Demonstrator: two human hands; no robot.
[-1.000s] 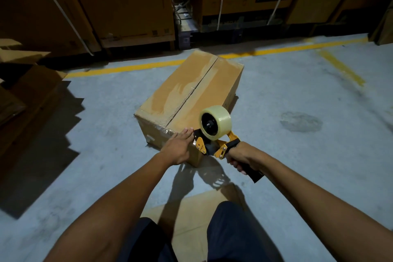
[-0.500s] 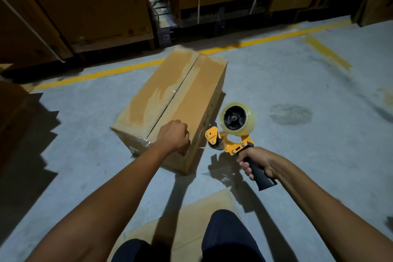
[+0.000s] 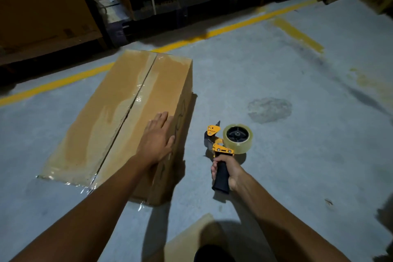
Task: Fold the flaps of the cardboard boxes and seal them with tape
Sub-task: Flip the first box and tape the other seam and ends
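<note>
A: What occupies the centre left of the frame?
B: A long brown cardboard box [image 3: 119, 117] lying on the grey concrete floor [image 3: 276, 176], its top flaps closed. Glossy clear tape [image 3: 139, 91] runs along the middle seam and wrinkles over the near end.
A: And the left hand?
B: The left hand [image 3: 157, 140] lies flat on the box top near its right edge, palm down, fingers straight and together, grasping nothing.
A: The right hand?
B: The right hand [image 3: 228, 169], lower centre, wraps its fingers round the black handle of a yellow-and-black tape dispenser [image 3: 217, 144] carrying a roll of clear tape [image 3: 238, 138]. The dispenser is just right of the box and apart from it; whether it touches the floor cannot be told.
A: Surroundings?
B: A yellow painted line [image 3: 63, 83] crosses the floor behind the box, large brown cartons [image 3: 42, 6] stand along the top of the frame, and a flat cardboard sheet [image 3: 187, 238] lies at bottom centre
</note>
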